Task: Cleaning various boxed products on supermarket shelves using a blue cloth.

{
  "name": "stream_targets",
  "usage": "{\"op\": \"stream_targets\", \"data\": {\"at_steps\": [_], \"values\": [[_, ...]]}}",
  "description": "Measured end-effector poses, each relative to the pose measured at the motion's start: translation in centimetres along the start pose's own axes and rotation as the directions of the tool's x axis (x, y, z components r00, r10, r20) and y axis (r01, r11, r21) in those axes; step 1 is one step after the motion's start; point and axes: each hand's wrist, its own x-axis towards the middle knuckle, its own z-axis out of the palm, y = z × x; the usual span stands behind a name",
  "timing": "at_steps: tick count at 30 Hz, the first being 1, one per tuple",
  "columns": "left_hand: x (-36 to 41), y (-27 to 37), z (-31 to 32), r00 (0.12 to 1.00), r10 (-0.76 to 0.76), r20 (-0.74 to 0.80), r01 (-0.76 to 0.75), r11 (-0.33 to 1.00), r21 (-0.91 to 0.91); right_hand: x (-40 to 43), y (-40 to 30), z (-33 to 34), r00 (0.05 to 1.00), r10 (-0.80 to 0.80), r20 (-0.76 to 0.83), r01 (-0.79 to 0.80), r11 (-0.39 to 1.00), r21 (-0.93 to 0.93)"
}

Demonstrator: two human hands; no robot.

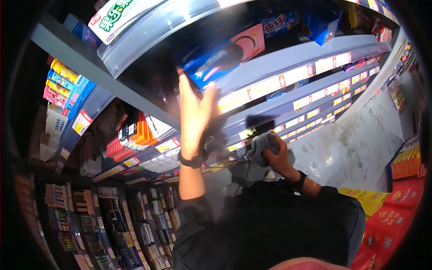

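Observation:
My left hand (196, 109) reaches up to a shelf and grips the near end of a blue box of sandwich biscuits (217, 62). The thumb is on the front side and the fingers are along the left end. A dark biscuit and a pink panel are printed on the box, which sits at a slant above the grey metal shelf (287, 62). Lower down, in front of my body, my right hand (278, 155) holds a bunched grey cloth (262, 146). Both wrists wear black bands.
More blue boxes (320, 23) stand farther right on that shelf. A grey upright (101, 74) divides it from shelves of colourful tubs (64, 79) and small boxes. Racks of stationery (118, 222) lie lower left. Red cartons (391, 216) stand at right beside the grey floor (351, 141).

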Motion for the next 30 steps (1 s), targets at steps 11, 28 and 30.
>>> {"op": "stream_targets", "data": {"at_steps": [11,28,30], "values": [[2.8,-0.5,-0.1,0.993,0.028,-0.114,-0.008,0.985,0.174,-0.5,1.5,-3.6,0.996,0.084,0.021,-0.083,0.995,-0.055],[-3.8,0.5,0.7,0.941,-0.087,-0.327,-0.107,0.84,-0.532,2.0,-1.3,-7.2,0.965,-0.212,-0.155,0.196,0.974,-0.114],[-5.1,2.2,1.6,0.903,-0.021,-0.429,-0.207,0.855,-0.476,3.1,-3.1,-7.7,0.866,-0.469,-0.175,0.41,0.865,-0.288]]}}
